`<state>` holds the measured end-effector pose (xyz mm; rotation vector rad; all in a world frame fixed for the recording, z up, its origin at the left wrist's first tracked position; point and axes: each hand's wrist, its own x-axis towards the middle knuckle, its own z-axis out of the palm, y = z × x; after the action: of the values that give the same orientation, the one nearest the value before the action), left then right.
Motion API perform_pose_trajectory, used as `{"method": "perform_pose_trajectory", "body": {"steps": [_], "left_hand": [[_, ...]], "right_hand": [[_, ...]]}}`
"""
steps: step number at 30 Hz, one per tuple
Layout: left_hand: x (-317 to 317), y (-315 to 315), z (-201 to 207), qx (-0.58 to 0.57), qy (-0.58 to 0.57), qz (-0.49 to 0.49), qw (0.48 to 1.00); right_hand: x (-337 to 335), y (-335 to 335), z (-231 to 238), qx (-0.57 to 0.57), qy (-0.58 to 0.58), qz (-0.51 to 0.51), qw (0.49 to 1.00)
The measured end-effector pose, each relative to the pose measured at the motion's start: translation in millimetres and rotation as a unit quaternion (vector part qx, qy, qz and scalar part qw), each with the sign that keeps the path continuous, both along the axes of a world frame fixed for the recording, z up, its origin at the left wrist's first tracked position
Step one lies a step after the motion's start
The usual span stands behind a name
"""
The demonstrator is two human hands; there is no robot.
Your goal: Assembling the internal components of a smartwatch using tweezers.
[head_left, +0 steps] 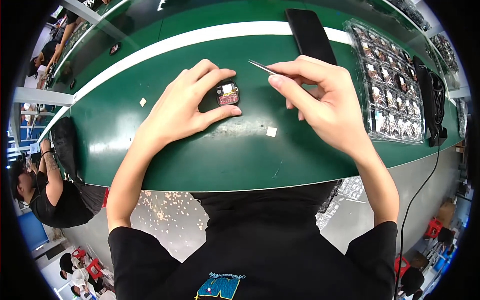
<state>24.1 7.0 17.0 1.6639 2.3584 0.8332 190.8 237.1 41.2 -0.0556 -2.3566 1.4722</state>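
Note:
A small dark device with rounded corners lies on the green tabletop, its inside uncovered. A red circuit board, a pale rectangular part and a small round part show in it. My left hand is closed around it, thumb along its near edge and fingertips at its far edge. To the right, my right hand pinches a pair of pointed metal tweezers. Their tips point left, above the table and apart from the device. Nothing visible is between the tips.
Two small pale square pieces lie on the table. A black flat case is at the back. At right stand a clear plastic tray of similar devices and a black cable. A co-worker sits at left.

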Motion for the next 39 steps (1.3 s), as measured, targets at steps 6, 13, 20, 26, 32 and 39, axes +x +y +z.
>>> {"method": "perform_pose_trajectory", "body": {"steps": [6, 13, 20, 26, 32, 39], "left_hand": [[-12.1, -15.1, -13.7, 0.018, -0.027, -0.051, 0.998], [-21.6, -17.3, -18.7, 0.068, -0.086, -0.098, 0.989], [-12.1, -12.3, -14.7, 0.032, -0.098, -0.069, 0.992], [-14.5, -11.2, -22.6, 0.062, -0.065, -0.108, 0.990], [-14.3, -9.6, -21.5, 0.060, -0.070, -0.105, 0.990], [-15.7, -10.0, -22.7, 0.057, -0.079, -0.101, 0.990]], "right_hand": [[-12.2, -21.7, -45.0, -0.120, -0.019, 0.005, 0.993], [-4.5, -19.9, -44.2, -0.097, -0.077, -0.009, 0.992], [-2.7, -13.9, -41.8, -0.043, -0.041, 0.030, 0.998], [-5.5, -17.5, -45.7, 0.038, -0.019, 0.031, 0.999], [-3.4, -21.9, -54.6, 0.030, -0.012, 0.026, 0.999], [-6.6, -21.3, -51.6, 0.056, -0.004, 0.022, 0.998]]}}
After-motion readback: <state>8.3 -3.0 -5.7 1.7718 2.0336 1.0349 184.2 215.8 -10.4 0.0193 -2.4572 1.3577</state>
